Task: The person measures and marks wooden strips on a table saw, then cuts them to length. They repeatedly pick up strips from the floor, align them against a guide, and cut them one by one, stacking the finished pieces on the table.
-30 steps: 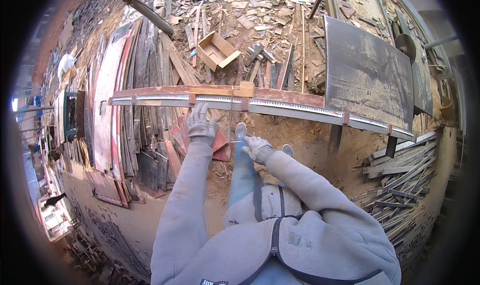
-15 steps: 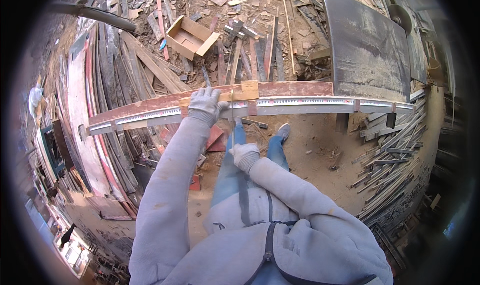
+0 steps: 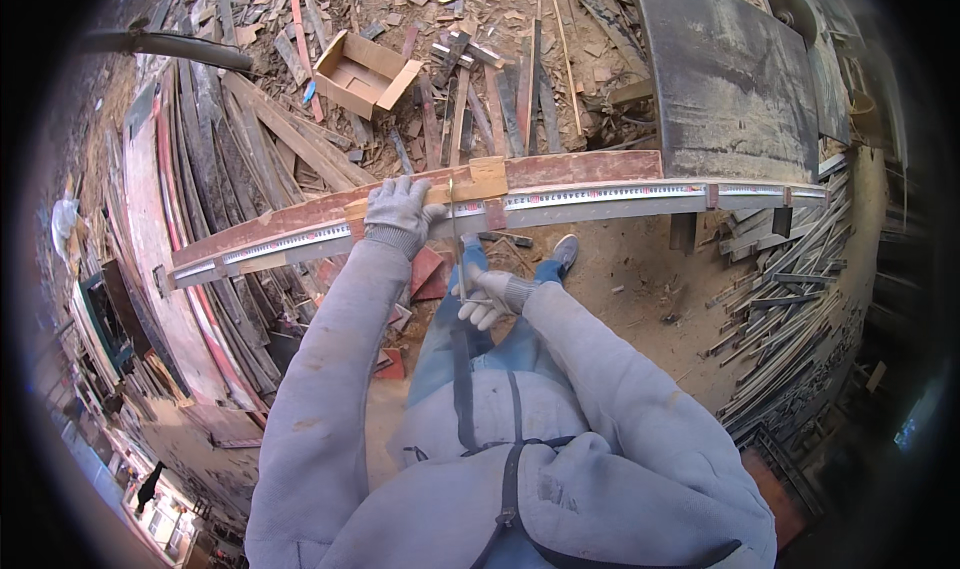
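My left hand (image 3: 398, 209), in a pale glove, is closed over a light wooden strip (image 3: 470, 186) lying across a long beam. A reddish-brown board (image 3: 575, 169) forms the beam's far side, and a white measuring tape (image 3: 565, 198) runs along it. Its thumb points toward a long, thin tool (image 3: 456, 239) seen nearly edge-on, which crosses the beam and reaches down toward me. My right hand (image 3: 487, 297), also gloved, is at the tool's near end, below the beam. Its fingers are partly loosened, but the tool stays between thumb and fingers. The tool's exact kind is unclear.
A dark metal plate (image 3: 735, 79) stands at the beam's right end. Long planks (image 3: 195, 169) are piled at left, and thin strips (image 3: 780, 319) at right. An open cardboard box (image 3: 365, 74) sits among wood scraps beyond the beam. My shoe (image 3: 566, 252) shows beneath it.
My right hand's fingers have loosened from a fist around the tool's near end. The left hand keeps its hold on the wooden strip. The whole view has shifted slightly.
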A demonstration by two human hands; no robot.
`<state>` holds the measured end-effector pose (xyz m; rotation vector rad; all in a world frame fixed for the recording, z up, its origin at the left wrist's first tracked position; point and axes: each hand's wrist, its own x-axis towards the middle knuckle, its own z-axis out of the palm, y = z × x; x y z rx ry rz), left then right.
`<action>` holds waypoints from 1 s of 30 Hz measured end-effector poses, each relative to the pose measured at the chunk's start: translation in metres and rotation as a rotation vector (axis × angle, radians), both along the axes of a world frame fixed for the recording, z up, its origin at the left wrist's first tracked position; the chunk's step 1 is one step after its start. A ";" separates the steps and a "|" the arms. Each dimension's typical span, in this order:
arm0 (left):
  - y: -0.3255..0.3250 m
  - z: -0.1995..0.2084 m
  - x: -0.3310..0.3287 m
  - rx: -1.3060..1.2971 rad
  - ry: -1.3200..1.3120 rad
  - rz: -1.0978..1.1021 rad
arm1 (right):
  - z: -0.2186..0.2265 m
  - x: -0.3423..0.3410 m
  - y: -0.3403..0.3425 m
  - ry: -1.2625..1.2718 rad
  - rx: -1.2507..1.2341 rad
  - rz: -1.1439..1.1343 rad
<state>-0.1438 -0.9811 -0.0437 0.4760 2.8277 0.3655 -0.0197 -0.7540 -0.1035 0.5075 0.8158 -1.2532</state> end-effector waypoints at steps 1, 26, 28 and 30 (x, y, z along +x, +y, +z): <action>0.000 0.000 0.000 0.008 0.012 0.000 | -0.011 0.001 0.003 -0.141 -0.096 -0.172; 0.006 -0.015 -0.002 -0.061 -0.114 0.052 | -0.043 0.059 -0.006 0.089 -0.474 -0.599; 0.007 -0.022 -0.005 -0.061 -0.161 0.071 | -0.053 0.046 0.008 0.088 -0.564 -0.486; 0.007 -0.027 -0.006 -0.028 -0.175 0.073 | -0.064 0.037 0.006 0.150 -0.561 -0.392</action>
